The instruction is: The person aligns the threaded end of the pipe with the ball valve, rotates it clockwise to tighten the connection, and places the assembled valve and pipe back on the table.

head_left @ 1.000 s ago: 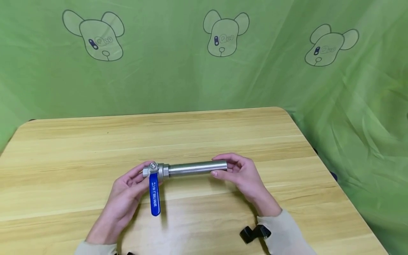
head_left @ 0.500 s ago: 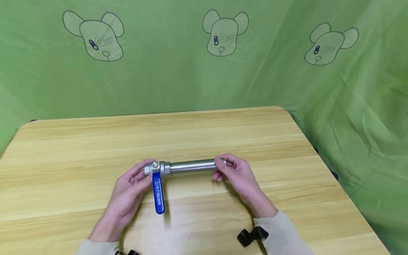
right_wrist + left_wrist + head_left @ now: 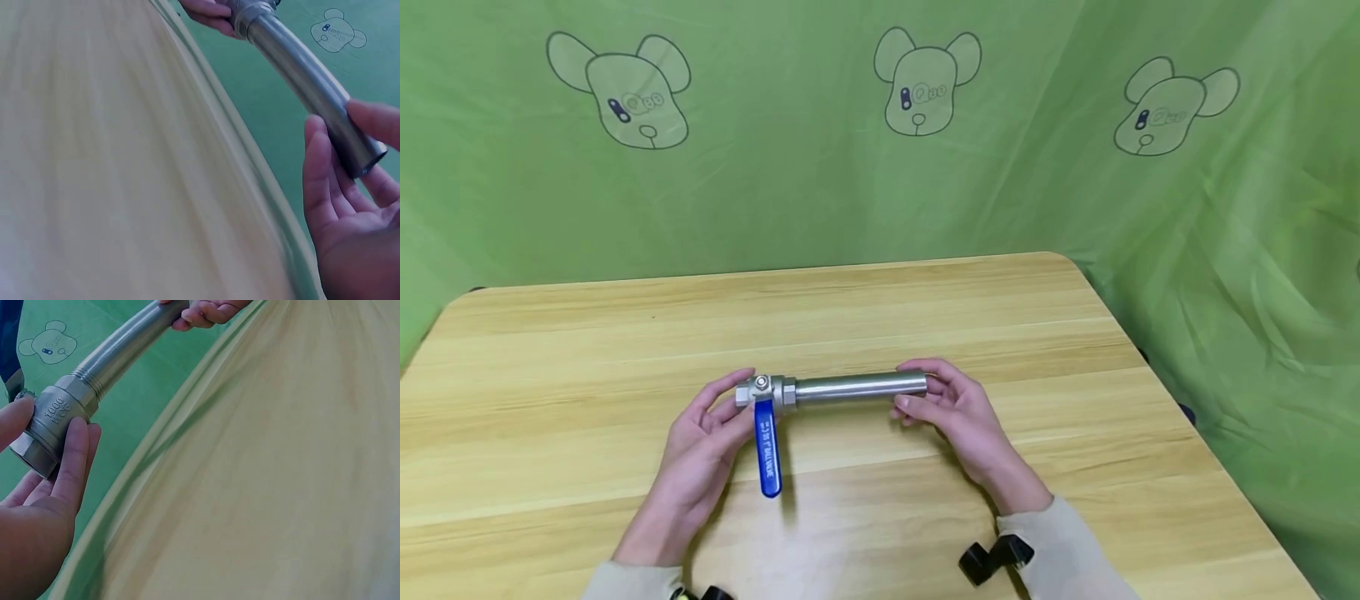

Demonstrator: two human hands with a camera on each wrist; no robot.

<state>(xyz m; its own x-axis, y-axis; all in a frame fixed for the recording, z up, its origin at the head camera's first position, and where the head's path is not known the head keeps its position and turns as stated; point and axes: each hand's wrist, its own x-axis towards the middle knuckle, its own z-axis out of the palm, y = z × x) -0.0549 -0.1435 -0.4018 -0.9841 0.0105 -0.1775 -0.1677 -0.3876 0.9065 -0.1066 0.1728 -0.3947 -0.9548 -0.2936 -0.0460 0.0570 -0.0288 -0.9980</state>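
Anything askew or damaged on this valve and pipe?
No visible damage. The pipe looks bowed in both wrist views, but the head view shows it straight, so that's probably lens distortion. The valve sits in line with it.

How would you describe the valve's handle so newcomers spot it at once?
Over the wooden table, find the left hand. It grips a silver valve joined to a pipe. The handle juts from that valve, the one blue piece against bare metal.

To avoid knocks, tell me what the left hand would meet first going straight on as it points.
The ball valve, which the left hand holds; beyond it, the way looks free over the table toward the green curtain, though depth is unclear.
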